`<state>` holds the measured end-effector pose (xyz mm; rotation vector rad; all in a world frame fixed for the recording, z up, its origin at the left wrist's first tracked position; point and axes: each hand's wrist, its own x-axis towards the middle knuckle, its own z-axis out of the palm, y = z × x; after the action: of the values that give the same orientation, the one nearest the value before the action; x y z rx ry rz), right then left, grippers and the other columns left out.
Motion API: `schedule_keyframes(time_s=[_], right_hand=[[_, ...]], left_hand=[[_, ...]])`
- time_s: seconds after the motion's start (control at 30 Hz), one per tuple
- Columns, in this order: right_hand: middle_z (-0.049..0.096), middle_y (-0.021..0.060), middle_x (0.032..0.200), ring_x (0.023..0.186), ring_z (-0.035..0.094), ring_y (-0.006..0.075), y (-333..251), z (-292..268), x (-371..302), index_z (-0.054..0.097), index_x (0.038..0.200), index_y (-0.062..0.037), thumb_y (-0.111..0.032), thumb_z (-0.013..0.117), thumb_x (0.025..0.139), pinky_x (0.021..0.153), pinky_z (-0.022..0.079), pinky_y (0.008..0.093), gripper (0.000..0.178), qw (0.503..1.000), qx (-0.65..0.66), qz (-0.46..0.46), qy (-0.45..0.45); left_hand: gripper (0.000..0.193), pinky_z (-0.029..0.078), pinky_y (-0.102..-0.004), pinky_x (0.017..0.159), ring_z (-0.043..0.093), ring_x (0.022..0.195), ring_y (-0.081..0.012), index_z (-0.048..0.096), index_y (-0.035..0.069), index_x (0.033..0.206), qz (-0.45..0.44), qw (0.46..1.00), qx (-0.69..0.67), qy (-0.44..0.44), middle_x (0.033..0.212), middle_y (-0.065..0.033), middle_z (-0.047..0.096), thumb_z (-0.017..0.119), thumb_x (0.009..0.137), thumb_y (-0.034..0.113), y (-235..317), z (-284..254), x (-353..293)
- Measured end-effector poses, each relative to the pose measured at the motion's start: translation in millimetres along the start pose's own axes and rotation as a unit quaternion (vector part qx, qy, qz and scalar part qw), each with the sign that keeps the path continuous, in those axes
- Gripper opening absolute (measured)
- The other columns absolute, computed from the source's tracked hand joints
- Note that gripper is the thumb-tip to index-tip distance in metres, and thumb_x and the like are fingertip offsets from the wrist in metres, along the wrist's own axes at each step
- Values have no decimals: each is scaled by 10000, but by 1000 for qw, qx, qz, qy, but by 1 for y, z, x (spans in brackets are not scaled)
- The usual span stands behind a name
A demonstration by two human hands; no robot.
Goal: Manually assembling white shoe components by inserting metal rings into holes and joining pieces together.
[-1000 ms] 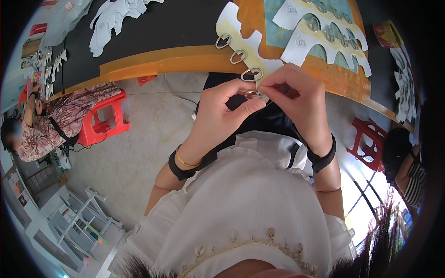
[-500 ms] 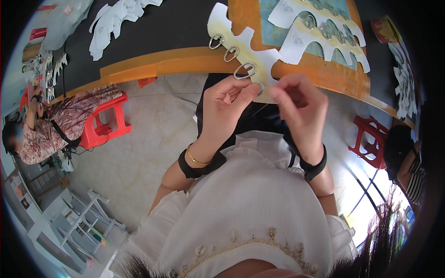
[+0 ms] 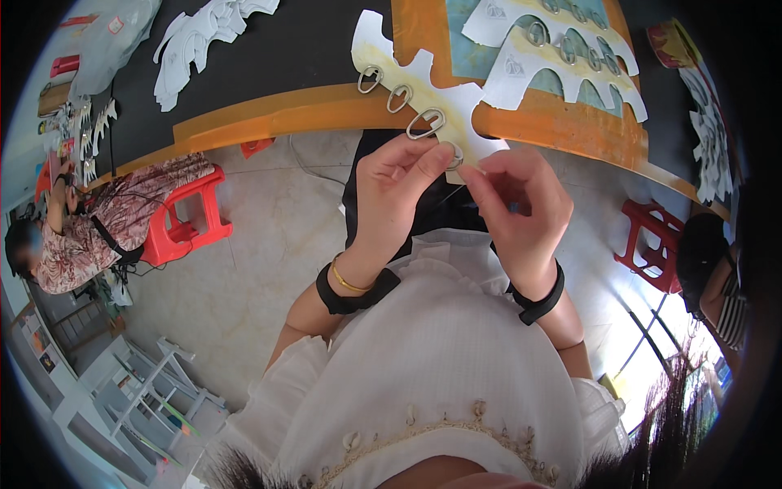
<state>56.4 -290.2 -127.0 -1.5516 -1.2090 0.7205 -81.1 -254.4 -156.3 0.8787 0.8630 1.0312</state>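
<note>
A white scalloped card strip with yellowish smears hangs over the near table edge. Several oval metal rings sit along its left side, one at each narrow tab. My left hand is closed on the strip's near end, its thumb pressing by the lowest ring. Close beside that ring, my right hand pinches the strip's edge between thumb and forefinger; its fingertips partly cover what lies there.
On the black table, edged with orange tape, lie more strips with rings and a white stack. A roll of tape stands at right. Red stools and co-workers are at both sides.
The strip has shifted slightly left and down. My right hand has come down and left, its fingertips now close against the lowest ring.
</note>
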Motion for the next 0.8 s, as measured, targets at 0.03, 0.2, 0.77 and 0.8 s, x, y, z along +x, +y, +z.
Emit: schedule_keyframes(time_s=[0.03, 0.2, 0.77, 0.8], right_hand=[[598, 42, 736, 561, 552, 107, 4, 0, 3, 664, 893, -17, 10, 746, 740, 490, 436, 225, 175, 995, -18, -93, -7], [561, 65, 800, 610, 567, 187, 11, -4, 8, 675, 929, -43, 12, 735, 722, 522, 462, 278, 223, 972, -88, -210, -62], [637, 37, 747, 600, 575, 71, 0, -8, 3, 610, 861, 9, -71, 743, 794, 542, 463, 203, 168, 995, 50, 78, -39], [639, 34, 724, 599, 571, 57, 0, -6, 3, 608, 856, 18, -100, 754, 796, 550, 460, 191, 197, 997, -1, 57, -52]], left_hand=[[134, 481, -229, 782, 615, 843, -99, 650, -56, 978, 0, 1000, 0, 0, 911, -75, 669, 605, 911, 51, 1, 0, 0], [158, 495, -258, 798, 644, 838, -146, 668, -57, 936, -67, 997, -36, -6, 887, -96, 678, 611, 881, 80, 5, -6, 3], [170, 479, -224, 764, 607, 816, -82, 675, -44, 989, -17, 999, 27, -8, 899, -63, 689, 648, 889, 90, 4, 2, 0], [167, 476, -222, 760, 603, 817, -75, 674, -43, 994, -4, 1000, 23, -13, 906, -59, 689, 648, 890, 85, 3, 2, -1]])
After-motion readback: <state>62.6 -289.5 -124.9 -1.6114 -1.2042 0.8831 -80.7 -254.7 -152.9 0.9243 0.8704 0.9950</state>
